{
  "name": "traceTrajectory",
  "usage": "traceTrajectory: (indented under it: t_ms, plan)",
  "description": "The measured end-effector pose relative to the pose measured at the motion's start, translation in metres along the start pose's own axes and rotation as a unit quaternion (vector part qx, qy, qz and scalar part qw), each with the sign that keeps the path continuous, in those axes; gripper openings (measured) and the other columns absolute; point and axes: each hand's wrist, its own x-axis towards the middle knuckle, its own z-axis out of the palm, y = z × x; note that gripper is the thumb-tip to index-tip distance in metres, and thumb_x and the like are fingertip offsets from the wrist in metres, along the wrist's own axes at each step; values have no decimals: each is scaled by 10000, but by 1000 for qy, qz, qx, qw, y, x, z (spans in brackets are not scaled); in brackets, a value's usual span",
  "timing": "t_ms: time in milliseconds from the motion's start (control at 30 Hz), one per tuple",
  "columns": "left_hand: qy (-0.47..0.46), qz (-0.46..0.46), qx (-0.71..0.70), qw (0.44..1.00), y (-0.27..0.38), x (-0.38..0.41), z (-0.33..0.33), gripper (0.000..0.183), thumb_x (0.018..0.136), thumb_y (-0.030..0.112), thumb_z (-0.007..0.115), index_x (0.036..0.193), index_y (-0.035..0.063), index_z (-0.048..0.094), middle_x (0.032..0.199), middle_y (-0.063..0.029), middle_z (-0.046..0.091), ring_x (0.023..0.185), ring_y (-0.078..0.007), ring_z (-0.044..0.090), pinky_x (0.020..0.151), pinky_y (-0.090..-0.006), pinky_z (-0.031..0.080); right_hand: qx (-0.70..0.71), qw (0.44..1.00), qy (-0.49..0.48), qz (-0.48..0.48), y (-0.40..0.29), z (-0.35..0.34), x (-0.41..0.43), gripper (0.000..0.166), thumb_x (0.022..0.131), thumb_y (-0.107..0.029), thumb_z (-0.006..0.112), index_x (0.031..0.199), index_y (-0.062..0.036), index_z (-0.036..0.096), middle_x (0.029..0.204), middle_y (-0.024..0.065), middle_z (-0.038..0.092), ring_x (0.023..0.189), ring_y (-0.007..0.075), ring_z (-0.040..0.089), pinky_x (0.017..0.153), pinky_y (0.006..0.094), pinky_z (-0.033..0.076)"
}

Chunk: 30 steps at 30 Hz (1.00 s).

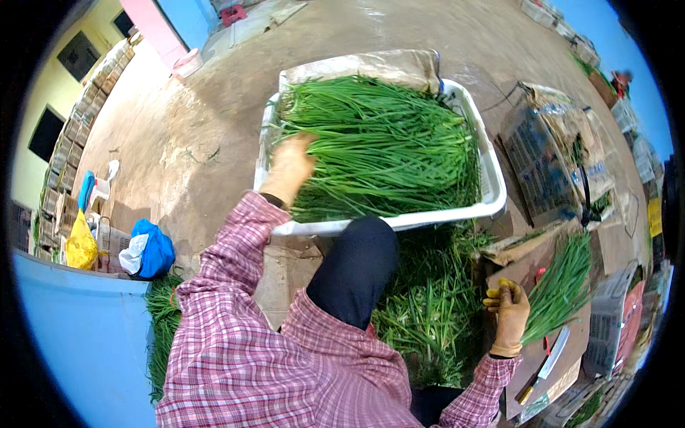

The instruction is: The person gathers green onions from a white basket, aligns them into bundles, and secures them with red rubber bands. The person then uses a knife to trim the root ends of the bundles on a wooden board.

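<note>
Long green leafy stalks (385, 144), like garlic chives, fill a white plastic crate (495, 182) in front of me. My left hand (291, 163), gloved and blurred, rests at the left end of these stalks; whether its fingers grip any is unclear. Off to the right, my right hand (505, 307), in a tan glove with yellow fingertips, is held over the near edge of a brown board (570, 334), fingers curled with thumb near them. Beside it on the board lies a bunch of green stalks (562, 283). A long-bladed knife (554, 353) and a red-handled tool (540, 275) lie there too.
Loose green trimmings (433, 321) heap between my knee and the board. A covered crate (540, 155) stands right of the white one, and another grey crate (607, 321) beyond the board. Blue bag (155, 249) and yellow bag (81, 243) sit at left, behind a blue surface (80, 331).
</note>
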Motion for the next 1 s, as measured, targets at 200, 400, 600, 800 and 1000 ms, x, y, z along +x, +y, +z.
traceTrajectory:
  t_ms: [200, 400, 600, 800, 1000]
  plan:
    - [62, -170, -101, 978, -117, 15, 31, 637, 830, 45, 616, 1446, 146, 493, 1255, -241, 631, 1125, -417, 619, 978, -462, 504, -134, 950, -115, -257, -65, 127, 51, 356, 942, -56, 669, 1270, 62, 595, 1155, 153, 708, 1037, 215, 677, 909, 311, 541]
    - [147, -106, -75, 981, -116, 12, 16, 563, 862, -25, 519, 1420, 47, 497, 1328, -260, 576, 1195, -439, 561, 991, -464, 484, -267, 810, -222, -473, -129, 296, 81, 906, 699, -248, 889, 1434, 23, 434, 1376, 257, 544, 1311, 392, 498, 1122, 438, 397]
    - [256, -267, -268, 889, -150, -10, 65, 551, 876, -78, 486, 1417, 21, 500, 1345, -264, 571, 1203, -370, 599, 989, -397, 496, -445, 691, -293, -489, -162, 456, 86, 1181, 654, -532, 862, 1504, 52, 288, 1555, 189, 370, 1460, 328, 319, 1186, 401, 297]
    - [236, -268, -313, 880, -142, -6, 60, 563, 871, -71, 520, 1426, 25, 492, 1338, -280, 570, 1229, -383, 583, 1039, -409, 463, -524, 611, -292, -516, -161, 539, 93, 1194, 630, -512, 873, 1560, -81, 260, 1377, 157, 536, 1314, 314, 476, 1078, 432, 384]
    - [252, -244, -352, 868, -143, -7, 64, 517, 871, -67, 536, 1382, 10, 527, 1309, -278, 584, 1221, -416, 573, 1045, -425, 458, -548, 588, -321, -501, -151, 540, 80, 546, 661, -284, 838, 1136, -83, 660, 1159, 115, 651, 1069, 300, 627, 909, 428, 481]
